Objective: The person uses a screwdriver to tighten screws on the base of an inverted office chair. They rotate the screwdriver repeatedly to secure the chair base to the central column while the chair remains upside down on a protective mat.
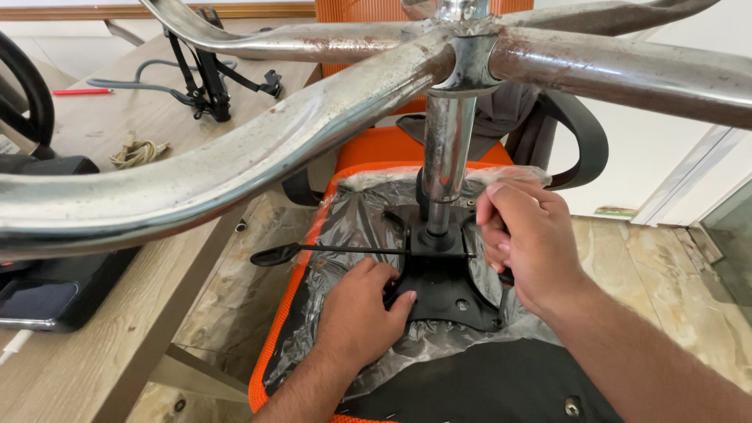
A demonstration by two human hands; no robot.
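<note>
An orange office chair lies upside down, its seat underside (313, 329) covered in crinkled clear plastic. A black mounting plate (442, 286) sits on it, with a chrome gas cylinder (446, 149) rising to a rusty chrome star base (258, 149). My left hand (356, 309) rests on the plastic at the plate's left edge, fingers curled against it. To the right of the cylinder's foot, my right hand (525, 243) is closed around something small and dark that its fingers hide. A black lever rod (329, 250) sticks out to the left of the plate.
A wooden table (117, 329) stands at the left with a black strap clamp (207, 74), a coiled cord (137, 153), a red pencil (82, 92) and a dark case (55, 294). A black armrest (583, 141) curves at the right. Stone floor tiles lie below.
</note>
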